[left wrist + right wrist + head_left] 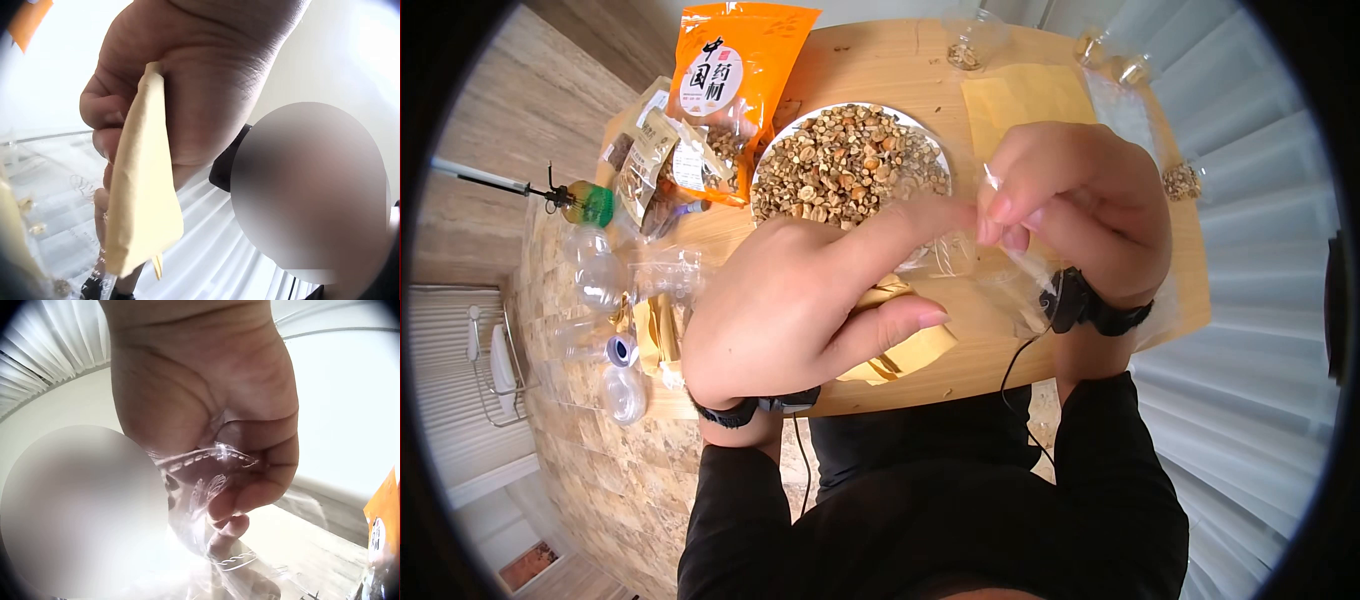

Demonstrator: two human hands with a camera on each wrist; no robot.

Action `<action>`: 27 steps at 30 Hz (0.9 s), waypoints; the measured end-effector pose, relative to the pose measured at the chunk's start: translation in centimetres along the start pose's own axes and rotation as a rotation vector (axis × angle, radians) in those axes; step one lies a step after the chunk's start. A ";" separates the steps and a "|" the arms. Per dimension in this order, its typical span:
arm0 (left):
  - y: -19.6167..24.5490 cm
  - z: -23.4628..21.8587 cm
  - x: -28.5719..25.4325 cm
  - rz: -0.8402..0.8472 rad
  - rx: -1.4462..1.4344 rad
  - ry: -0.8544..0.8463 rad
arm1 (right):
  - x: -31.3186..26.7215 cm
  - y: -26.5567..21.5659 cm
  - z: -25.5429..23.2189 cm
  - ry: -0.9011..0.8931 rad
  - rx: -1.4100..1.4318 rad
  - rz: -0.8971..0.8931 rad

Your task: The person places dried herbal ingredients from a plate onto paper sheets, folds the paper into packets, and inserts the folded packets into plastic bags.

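Note:
In the head view the left hand (785, 300) has curled fingers round a folded yellow paper packet (910, 350), its index finger reaching to the right hand. The same packet (147, 187) lies against the left palm (187, 81) in the left wrist view. The right hand (1090, 200) pinches a clear plastic bag (1015, 290) that hangs between the hands. White print shows on the bag (200, 494) below the right palm (212, 394) in the right wrist view. A plate (940, 150) heaped with dried pieces (830, 165) stands behind the hands.
An orange pouch (745, 80) and smaller packets (645, 165) stand at the back left. Clear bottles (600, 270) and folded yellow paper (655, 335) are at the left. Yellow paper (1025, 100) lies at the back right, near small clear containers (975, 50). A green spray bottle (590, 203) stands far left.

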State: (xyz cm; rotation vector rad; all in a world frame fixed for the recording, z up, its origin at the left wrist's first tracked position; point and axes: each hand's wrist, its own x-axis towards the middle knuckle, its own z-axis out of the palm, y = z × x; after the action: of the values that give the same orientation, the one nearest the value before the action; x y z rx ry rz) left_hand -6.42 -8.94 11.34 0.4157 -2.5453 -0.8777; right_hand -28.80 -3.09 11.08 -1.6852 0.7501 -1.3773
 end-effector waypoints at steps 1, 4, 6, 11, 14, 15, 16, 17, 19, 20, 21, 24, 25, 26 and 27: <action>0.0 0.0 0.0 -0.001 -0.020 -0.017 | 0.0 0.2 -0.1 0.003 -0.017 -0.041; 0.0 -0.6 0.0 -0.043 -0.034 -0.079 | 0.2 0.5 -0.5 -0.067 -0.114 -0.068; 0.0 -0.6 -0.2 -0.103 -0.072 -0.042 | 0.5 0.1 -1.2 -0.133 -0.226 -0.087; 0.2 0.0 -0.4 -0.135 -0.023 0.055 | 0.3 -0.1 -0.4 -0.144 -0.486 -0.102; 0.6 0.7 0.0 -0.136 0.122 0.281 | 0.4 -0.6 -0.1 -0.136 -0.573 -0.008; 0.8 0.7 0.1 -0.178 0.164 0.302 | 0.4 -0.5 -0.1 -0.130 -0.597 0.017; 0.9 0.7 0.1 -0.220 0.206 0.322 | 0.4 -0.4 -0.2 -0.125 -0.621 0.041; 0.9 0.6 0.0 -0.220 0.209 0.322 | 0.4 -0.4 -0.3 -0.124 -0.620 0.039; 0.8 0.5 -0.1 -0.214 0.188 0.315 | 0.5 -0.3 -0.4 -0.130 -0.688 0.049; 0.8 0.4 -0.1 -0.213 0.191 0.317 | 0.5 -0.2 -0.4 -0.130 -0.688 0.046; 0.9 0.3 -0.1 -0.220 0.140 0.341 | 0.4 -0.1 -0.3 -0.131 -0.635 0.063; 0.1 0.4 -0.2 -0.196 -0.091 0.603 | 0.4 0.0 -0.4 -0.139 -0.595 0.095; -0.2 0.5 -0.1 -0.191 -0.151 0.726 | 0.4 0.0 -0.4 -0.146 -0.608 0.112; -0.5 0.4 -0.1 -0.162 -0.171 0.805 | 0.5 0.2 -0.3 -0.148 -0.604 0.107; -0.8 0.4 0.1 -0.126 -0.168 0.874 | 0.6 0.5 -0.2 -0.199 -0.531 0.112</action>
State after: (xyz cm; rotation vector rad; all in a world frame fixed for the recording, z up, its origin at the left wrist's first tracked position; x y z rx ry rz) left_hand -6.56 -9.39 10.59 0.7211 -1.6485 -0.7238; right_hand -28.81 -3.84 10.93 -2.1095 1.1433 -0.9618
